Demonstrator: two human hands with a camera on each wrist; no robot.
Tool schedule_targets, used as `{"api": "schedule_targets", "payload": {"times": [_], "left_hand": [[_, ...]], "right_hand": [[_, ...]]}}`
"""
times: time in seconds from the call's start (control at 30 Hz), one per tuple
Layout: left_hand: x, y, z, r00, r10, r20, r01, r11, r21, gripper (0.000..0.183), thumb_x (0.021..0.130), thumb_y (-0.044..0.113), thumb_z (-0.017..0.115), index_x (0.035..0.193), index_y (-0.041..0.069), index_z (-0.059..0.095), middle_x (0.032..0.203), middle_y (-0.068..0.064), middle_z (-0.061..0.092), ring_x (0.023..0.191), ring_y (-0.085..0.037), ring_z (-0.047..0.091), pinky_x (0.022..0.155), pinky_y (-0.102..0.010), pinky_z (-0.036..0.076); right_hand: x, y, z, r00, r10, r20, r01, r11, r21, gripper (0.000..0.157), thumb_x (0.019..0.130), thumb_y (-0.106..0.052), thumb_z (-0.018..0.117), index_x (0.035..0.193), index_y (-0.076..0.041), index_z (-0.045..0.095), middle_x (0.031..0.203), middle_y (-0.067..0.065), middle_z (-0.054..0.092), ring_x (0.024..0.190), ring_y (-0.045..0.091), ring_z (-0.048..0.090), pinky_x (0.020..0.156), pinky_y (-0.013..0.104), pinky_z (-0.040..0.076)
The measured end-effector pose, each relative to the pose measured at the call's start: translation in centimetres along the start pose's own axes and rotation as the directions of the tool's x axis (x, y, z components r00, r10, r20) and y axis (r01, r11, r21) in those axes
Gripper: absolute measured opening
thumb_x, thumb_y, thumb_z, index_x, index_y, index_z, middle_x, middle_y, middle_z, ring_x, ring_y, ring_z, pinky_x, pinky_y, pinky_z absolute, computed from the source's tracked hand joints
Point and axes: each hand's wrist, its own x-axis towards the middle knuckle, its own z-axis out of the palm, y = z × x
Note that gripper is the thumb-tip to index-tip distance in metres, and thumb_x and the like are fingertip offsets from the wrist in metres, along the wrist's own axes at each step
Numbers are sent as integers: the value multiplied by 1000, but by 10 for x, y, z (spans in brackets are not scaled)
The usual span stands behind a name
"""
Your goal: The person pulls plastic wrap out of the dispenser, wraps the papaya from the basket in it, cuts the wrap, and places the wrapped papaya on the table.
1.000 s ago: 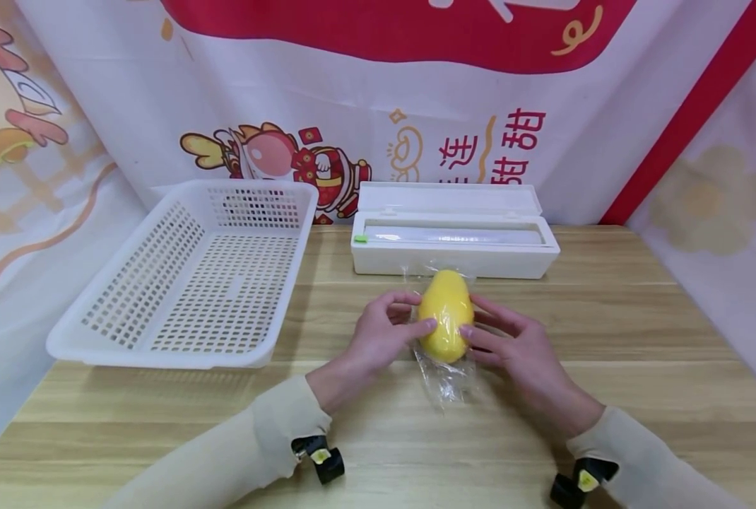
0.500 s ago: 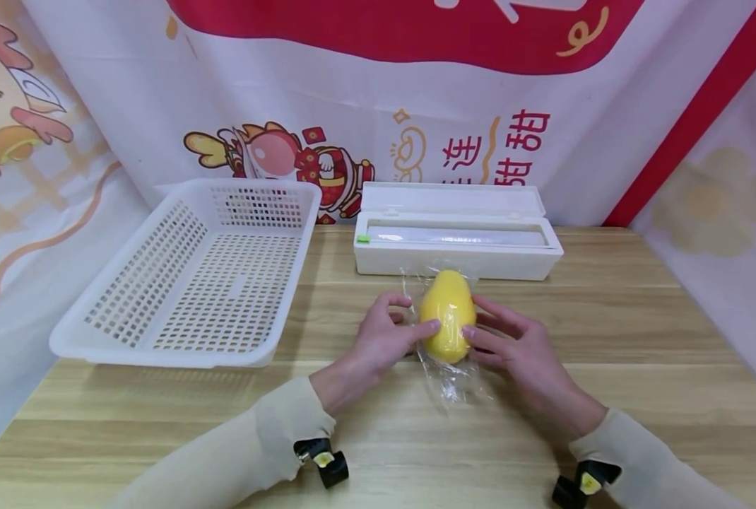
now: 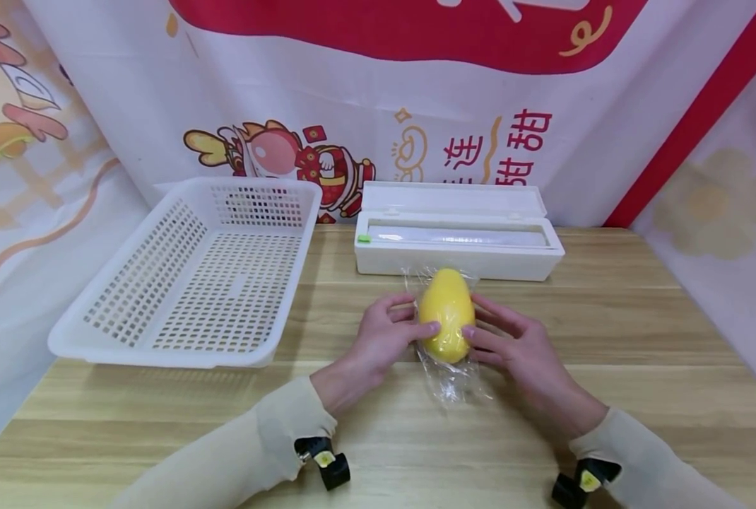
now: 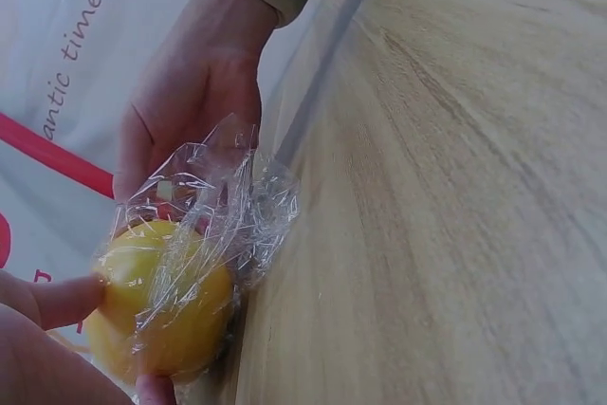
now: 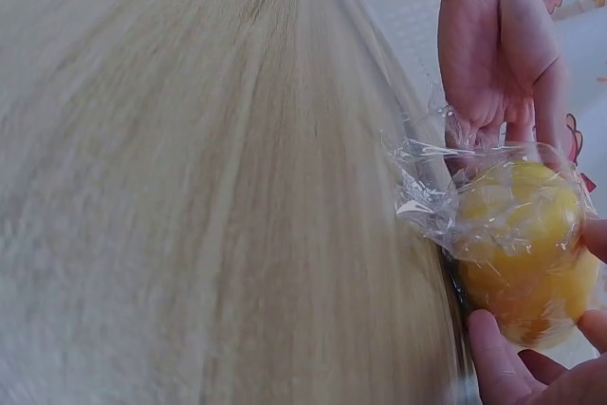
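Observation:
A smooth yellow fruit (image 3: 446, 304), oblong and narrower at its far end, lies wrapped in clear cling film (image 3: 451, 387) at the middle of the table. Loose film bunches up at its near end, plain in the left wrist view as crinkled plastic film (image 4: 270, 215). My left hand (image 3: 381, 336) holds the fruit's left side, thumb on top. From the right, my right hand (image 3: 524, 350) grips it with the thumb on top and the fingers along the side. Some fingertips are hidden behind the fruit. The right wrist view also shows the wrapped fruit (image 5: 526, 253) between both hands.
Just beyond the fruit stands a white cling film box (image 3: 457, 261), its lid raised and a roll inside. A white perforated basket (image 3: 168, 357) stands to the left. Printed cloth (image 3: 352, 92) hangs behind the wooden table (image 3: 639, 332).

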Motion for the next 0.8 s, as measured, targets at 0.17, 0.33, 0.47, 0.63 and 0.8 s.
{"api": "schedule_targets", "payload": {"times": [0.17, 0.33, 0.47, 0.63, 0.8], "left_hand": [[2, -1, 0, 998, 54, 21, -54, 999, -8, 66, 88, 4, 83, 149, 14, 59, 151, -11, 62, 134, -29, 63, 114, -42, 54], [1, -1, -3, 993, 116, 31, -118, 991, 62, 59, 89, 4, 83, 140, 30, 67, 149, 2, 64, 127, -24, 64, 106, -39, 59], [1, -3, -9, 977, 190, 95, -201, 972, 120, 48, 93, -2, 74, 132, 26, 73, 147, 2, 66, 129, -24, 65, 106, -38, 58], [1, -8, -19, 942, 247, 228, -286, 946, 155, 71, 79, -28, 48, 131, 14, 74, 160, -5, 55, 137, -31, 62, 107, -35, 58], [2, -11, -23, 920, 273, 282, -346, 903, 256, 88, 67, -34, 51, 133, 19, 74, 167, -6, 45, 134, -34, 62, 102, -34, 61]], "right_hand": [[0, 1, -1, 999, -40, 5, 40, 999, -18, 77, 95, -35, 81, 162, -35, 42, 166, 12, 42, 131, 26, 66, 97, 33, 62], [1, 5, -4, 992, -128, -1, 126, 974, -188, 71, 95, -44, 79, 158, -42, 46, 155, 11, 50, 131, 32, 65, 99, 36, 62], [1, 11, -11, 973, -226, 47, 230, 928, -292, 59, 104, -38, 69, 158, -43, 46, 150, 10, 54, 133, 37, 65, 104, 39, 60], [-1, 17, -19, 944, -288, 160, 327, 880, -344, 85, 100, 5, 62, 163, -46, 35, 156, 9, 48, 136, 37, 62, 108, 41, 58], [0, 19, -16, 916, -344, 208, 402, 769, -498, 113, 85, 16, 74, 166, -47, 25, 156, 10, 43, 128, 32, 66, 108, 48, 58]]}}
